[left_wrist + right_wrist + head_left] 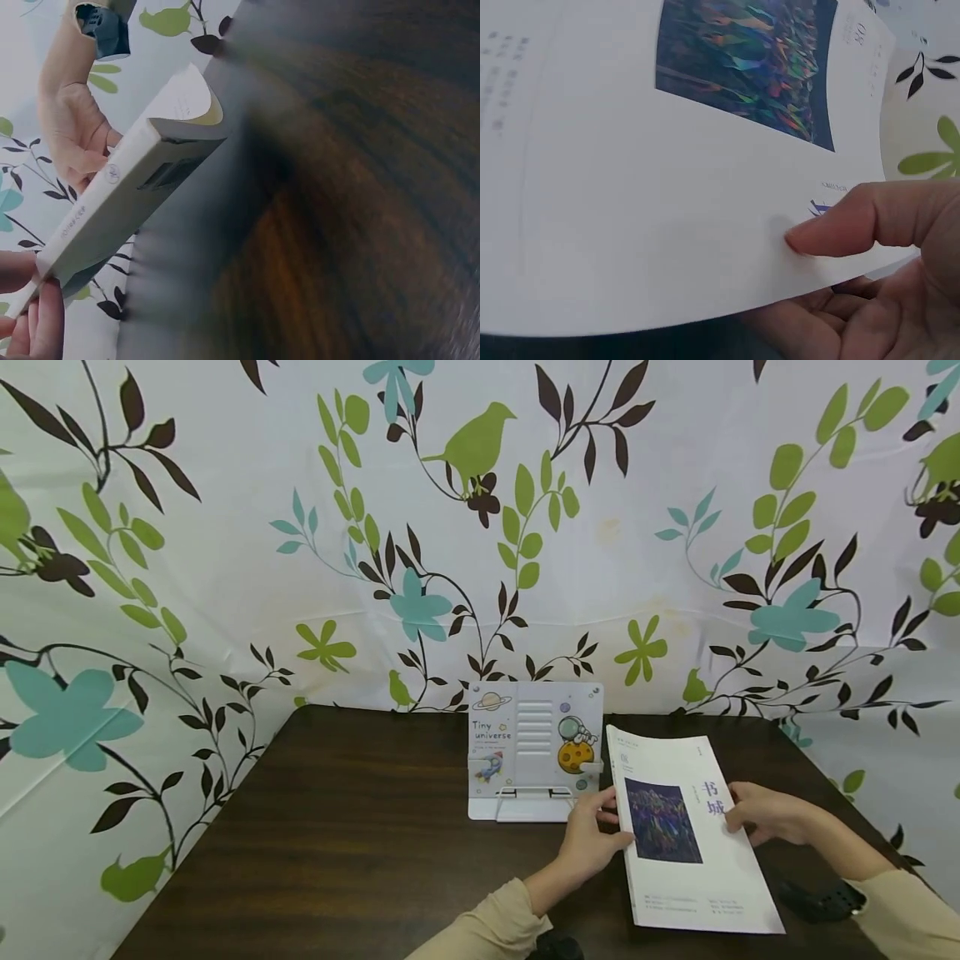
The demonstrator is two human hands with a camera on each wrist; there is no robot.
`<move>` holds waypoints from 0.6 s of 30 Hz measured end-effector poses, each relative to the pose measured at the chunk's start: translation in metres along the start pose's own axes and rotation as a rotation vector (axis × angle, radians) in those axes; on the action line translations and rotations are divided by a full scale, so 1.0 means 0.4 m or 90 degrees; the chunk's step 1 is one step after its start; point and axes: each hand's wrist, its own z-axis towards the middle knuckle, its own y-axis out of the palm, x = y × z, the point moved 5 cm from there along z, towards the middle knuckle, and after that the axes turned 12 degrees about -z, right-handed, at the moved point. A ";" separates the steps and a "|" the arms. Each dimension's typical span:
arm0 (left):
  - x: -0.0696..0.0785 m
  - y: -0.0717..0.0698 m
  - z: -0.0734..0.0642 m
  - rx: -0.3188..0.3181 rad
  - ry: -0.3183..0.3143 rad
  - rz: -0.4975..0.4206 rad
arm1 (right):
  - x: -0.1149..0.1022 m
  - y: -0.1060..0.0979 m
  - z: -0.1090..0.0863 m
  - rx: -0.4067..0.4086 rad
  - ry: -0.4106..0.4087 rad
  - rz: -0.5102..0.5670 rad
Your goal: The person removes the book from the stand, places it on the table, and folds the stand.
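A white magazine (675, 893) with a dark, colourful picture on its cover is held above the right part of the table. My left hand (592, 835) grips it by the spine edge, thumb on the cover. On the opposite edge my right hand (776, 814) pinches it, with the thumb (840, 229) pressed on the cover and the other fingers underneath. In the left wrist view the magazine's spine (97, 191) faces the camera, and the lower pages hang apart at one end. Just left of the magazine stands a white book stand (534, 752) with astronaut and planet drawings.
The dark wooden table (337, 860) spreads left of the stand. A wire page holder (534, 806) sits at the stand's foot. Behind the table hangs a white cloth (465, 543) printed with birds, leaves and flowers.
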 end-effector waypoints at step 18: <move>-0.064 0.040 0.002 0.059 -0.161 -0.077 | 0.063 -0.022 0.002 -0.004 0.042 -0.018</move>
